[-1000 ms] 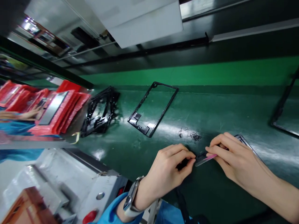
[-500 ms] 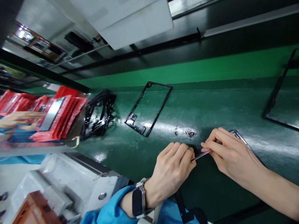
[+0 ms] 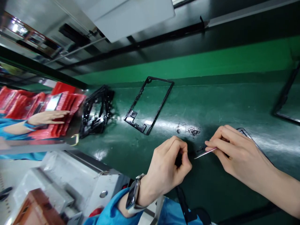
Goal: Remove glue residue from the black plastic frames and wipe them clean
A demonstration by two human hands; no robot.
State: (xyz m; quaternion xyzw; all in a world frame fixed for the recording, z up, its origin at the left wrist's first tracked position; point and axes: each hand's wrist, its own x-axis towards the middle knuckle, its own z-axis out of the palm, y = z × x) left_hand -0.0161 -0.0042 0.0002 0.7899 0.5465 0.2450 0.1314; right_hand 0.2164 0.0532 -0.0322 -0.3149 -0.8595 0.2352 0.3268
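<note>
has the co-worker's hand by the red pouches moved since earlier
Yes, against the stack of black frames, the co-worker's hand has moved rightward in view, closer to it, reaching further across the red bubble-wrap pouches.

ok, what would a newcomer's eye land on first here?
Probably the bright red bubble-wrap pouches stacked at far left, a co-worker's hand over them. Next, the black rectangular frame lying mid-picture on the green bench. Then, lower right of centre, the right hand pinching a thin tool, just below a tangle of fine black strands.
</note>
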